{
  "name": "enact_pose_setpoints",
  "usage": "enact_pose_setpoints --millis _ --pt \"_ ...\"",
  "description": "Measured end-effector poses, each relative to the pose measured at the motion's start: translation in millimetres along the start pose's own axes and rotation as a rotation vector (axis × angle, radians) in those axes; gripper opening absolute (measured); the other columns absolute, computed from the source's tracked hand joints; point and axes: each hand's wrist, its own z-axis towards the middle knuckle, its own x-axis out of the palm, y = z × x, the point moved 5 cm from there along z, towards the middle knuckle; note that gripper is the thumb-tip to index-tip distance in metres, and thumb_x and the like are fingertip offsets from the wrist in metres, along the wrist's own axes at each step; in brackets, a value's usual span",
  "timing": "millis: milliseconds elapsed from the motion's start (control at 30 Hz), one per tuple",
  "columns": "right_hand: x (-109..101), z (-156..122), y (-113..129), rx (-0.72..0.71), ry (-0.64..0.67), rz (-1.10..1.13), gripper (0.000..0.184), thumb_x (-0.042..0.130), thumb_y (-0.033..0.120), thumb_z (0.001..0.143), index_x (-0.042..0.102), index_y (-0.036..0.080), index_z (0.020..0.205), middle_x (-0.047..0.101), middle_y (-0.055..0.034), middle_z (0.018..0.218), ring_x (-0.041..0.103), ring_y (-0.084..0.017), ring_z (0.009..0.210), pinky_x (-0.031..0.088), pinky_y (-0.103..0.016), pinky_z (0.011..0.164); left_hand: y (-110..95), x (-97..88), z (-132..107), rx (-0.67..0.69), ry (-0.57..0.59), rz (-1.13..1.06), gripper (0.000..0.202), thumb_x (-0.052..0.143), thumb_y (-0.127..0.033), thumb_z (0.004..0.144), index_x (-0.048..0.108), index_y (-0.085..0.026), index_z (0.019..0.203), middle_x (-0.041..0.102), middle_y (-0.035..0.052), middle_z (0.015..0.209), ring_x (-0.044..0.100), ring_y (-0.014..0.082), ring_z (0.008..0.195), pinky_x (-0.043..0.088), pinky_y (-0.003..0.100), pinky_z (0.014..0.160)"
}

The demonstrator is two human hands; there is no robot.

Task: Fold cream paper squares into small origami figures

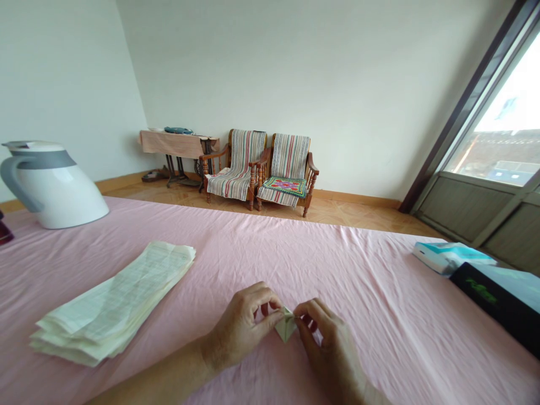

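A small piece of folded pale green paper (286, 328) is held between my two hands, just above or on the pink tablecloth (236, 253). It has a pointed lower end and a crease down its middle. My left hand (248, 318) pinches its left side between thumb and fingers. On the opposite side, my right hand (323, 332) pinches the right edge the same way. Fingertips cover the paper's upper sides. To the left lies a stack of pale green paper strips (116, 301), with faint lines on the top sheets.
At the far left of the table stands a white and grey jug (70, 188). On the right lie a blue and white packet (451, 256) and a black box (485, 298). Beyond the table are two wooden armchairs (248, 152) and a cloth-covered side table (177, 143).
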Motion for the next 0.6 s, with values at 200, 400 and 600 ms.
enact_pose_setpoints --millis 200,400,600 --pt "-2 1 0 0.006 0.006 -0.013 0.015 0.048 0.018 0.088 0.06 0.022 0.081 0.059 0.0001 0.077 0.057 -0.013 0.067 0.042 -0.021 0.06 0 0.1 -1 -0.008 0.002 0.007 0.014 0.059 -0.005 0.08 0.062 -0.016 0.073 0.059 -0.0006 0.071 0.054 0.0121 0.067 0.039 0.02 0.061" --pt "-11 2 -1 0.063 -0.06 0.022 0.014 0.049 0.018 0.087 0.059 0.022 0.078 0.06 0.0005 0.073 0.056 -0.013 0.063 0.041 -0.022 0.057 9 -7.0 -3 -0.131 -0.078 -0.019 0.011 0.058 -0.008 0.076 0.058 -0.017 0.07 0.057 -0.0025 0.065 0.05 0.0109 0.058 0.037 0.019 0.054" --pt "-22 3 -5 0.088 -0.189 0.04 0.011 0.052 0.024 0.087 0.059 0.022 0.079 0.059 0.0012 0.07 0.055 -0.015 0.064 0.042 -0.024 0.06 22 -19.7 1 -0.197 -0.172 -0.101 0.01 0.056 -0.02 0.082 0.055 -0.017 0.072 0.055 -0.0012 0.069 0.052 0.0129 0.063 0.042 0.021 0.06"
